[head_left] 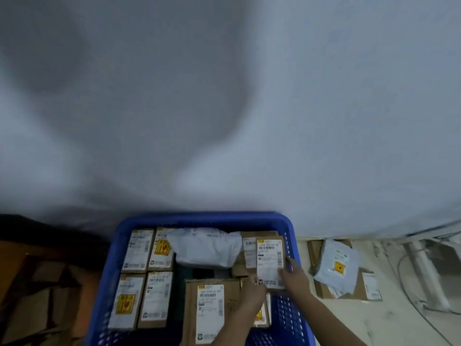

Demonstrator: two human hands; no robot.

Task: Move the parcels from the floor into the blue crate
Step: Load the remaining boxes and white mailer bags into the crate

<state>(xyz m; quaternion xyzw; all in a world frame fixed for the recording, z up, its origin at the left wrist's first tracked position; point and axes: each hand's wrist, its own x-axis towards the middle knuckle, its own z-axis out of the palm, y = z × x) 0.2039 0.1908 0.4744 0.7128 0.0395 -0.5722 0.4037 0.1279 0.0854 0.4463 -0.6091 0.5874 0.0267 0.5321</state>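
The blue crate (199, 218) stands against a white wall and holds several brown cardboard parcels with white labels, plus a white plastic mailer (204, 247) at its back. Over the crate's right side both hands hold one small labelled box (270, 260). My right hand (294, 275) grips its right edge. My left hand (252, 293) holds its lower left corner. A larger brown box (209, 310) lies in the crate just left of my left hand. On the floor to the right lie a grey mailer (336, 267) on top of a flat brown box (359, 288).
Brown cardboard (37, 295) lies in shadow on the floor left of the crate. White pipes and a cable (421, 268) run along the floor at the far right. The white wall fills the upper view.
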